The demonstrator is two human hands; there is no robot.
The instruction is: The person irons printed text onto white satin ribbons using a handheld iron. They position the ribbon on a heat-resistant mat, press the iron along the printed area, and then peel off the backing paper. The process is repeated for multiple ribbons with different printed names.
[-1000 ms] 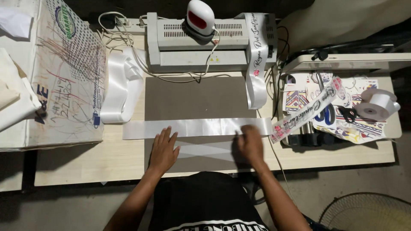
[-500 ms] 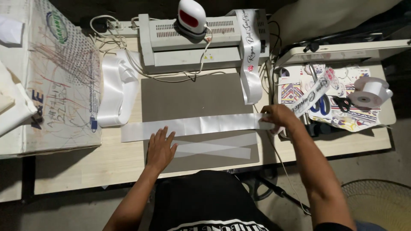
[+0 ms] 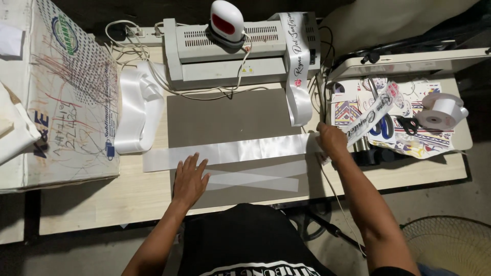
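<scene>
A long white satin ribbon (image 3: 230, 152) lies flat across a grey mat (image 3: 230, 120) on the wooden table. My left hand (image 3: 190, 180) rests palm down, fingers spread, on the mat just below the ribbon's left part. My right hand (image 3: 331, 140) is closed on the ribbon's right end, where a printed section (image 3: 372, 113) runs up over the table's right side. Two translucent strips (image 3: 253, 177) lie crossed on the mat between my hands.
A laminator-like machine (image 3: 230, 48) with a small red and white heat press (image 3: 226, 20) on top stands at the back. A printed sash (image 3: 298, 66) hangs over it. Folded white ribbon (image 3: 135, 110) lies left, by a scribbled cardboard box (image 3: 66, 97). Ribbon roll (image 3: 442, 111) and scissors (image 3: 406, 124) sit right.
My right hand has slid from the middle of the ribbon out to its right end and gripped it. The left hand has stayed on the mat.
</scene>
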